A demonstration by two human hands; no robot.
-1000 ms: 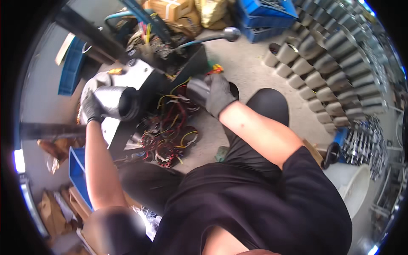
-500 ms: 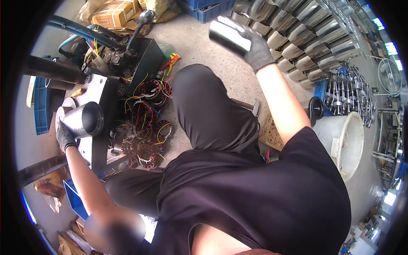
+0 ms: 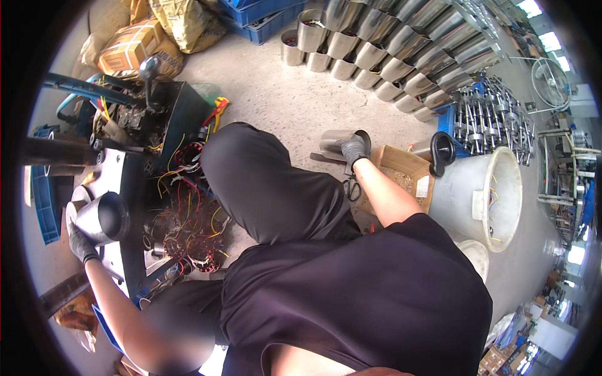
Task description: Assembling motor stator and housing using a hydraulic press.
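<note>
Left hand (image 3: pixel 81 243), grey-gloved, lies against a silver-grey metal cylinder (image 3: pixel 94 220) over a white plate (image 3: pixel 113 258); grip cannot be told. Right hand (image 3: pixel 356 151), grey-gloved, grasps a shiny metal sleeve (image 3: pixel 333 139) beside an open brown cardboard box (image 3: pixel 402 160). Beyond: rows of silver tubes (image 3: pixel 390 47).

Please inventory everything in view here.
Machine: one, dark, left
Left cylinder: one, grey, at machine
Open carton: one, brown, right
Right cylinder: one, silver, beside open carton
Wired coils: several, red-black, beside machine
Pliers: one, red-yellow, beside machine
Stacked tubes: many, silver, upper right
Metal shafts: many, silver, right
Tubs: two, whitish, right
Closed carton: one, brown, upper left
Sack: one, yellowish, upper left
Crates: several, blue, left, top
Scissors: one, black, centre
Left hand: one, dark-gloved, at left cylinder
Right hand: one, grey-gloved, on right cylinder
Legs: two, black, centre
</note>
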